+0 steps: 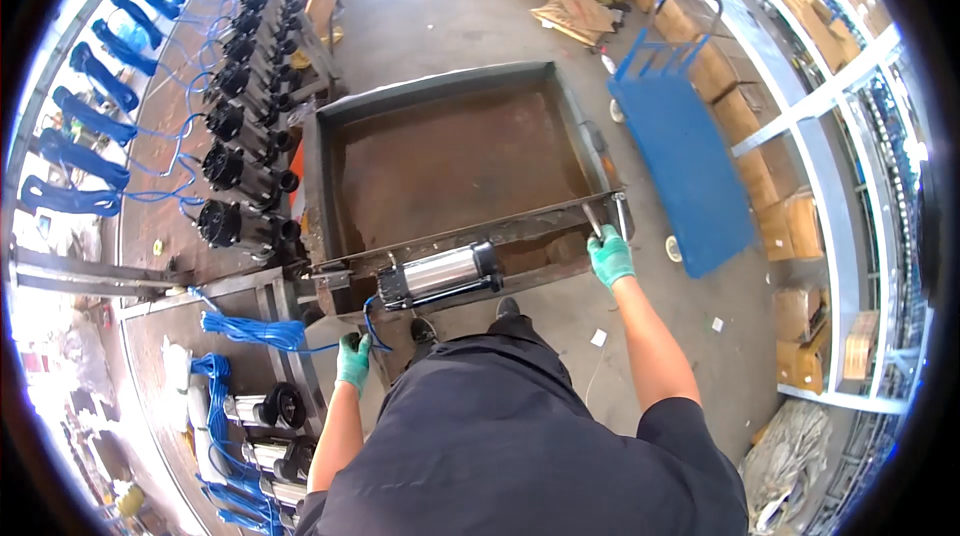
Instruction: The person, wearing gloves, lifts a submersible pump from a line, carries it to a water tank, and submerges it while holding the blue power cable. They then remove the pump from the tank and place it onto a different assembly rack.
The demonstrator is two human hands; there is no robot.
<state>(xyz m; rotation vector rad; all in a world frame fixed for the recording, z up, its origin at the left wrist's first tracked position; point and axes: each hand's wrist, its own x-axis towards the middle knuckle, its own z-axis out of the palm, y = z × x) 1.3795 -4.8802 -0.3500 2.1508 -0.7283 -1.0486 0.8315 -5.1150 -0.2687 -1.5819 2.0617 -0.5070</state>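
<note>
A silver electric pump (440, 276) with black ends lies on its side along the near edge of a metal tank (325, 176) of brown water. From its left end a blue cable (372, 321) loops down to my left hand (352, 360), in a green glove and closed around the cable. The cable runs on to a coiled blue bundle (255, 330) on the bench at the left. At the tank's near right corner, my right hand (610, 256), also green-gloved, is closed on a slim metal handle (592, 220). A shiny metal fitting (621, 214) stands just beside it.
Several similar pumps (235, 168) line the left bench (165, 226), their blue cable coils (95, 158) beyond. More pumps (265, 406) lie at the lower left. A blue platform trolley (685, 171) stands right of the tank, before shelving (800, 126) and cardboard boxes (750, 136).
</note>
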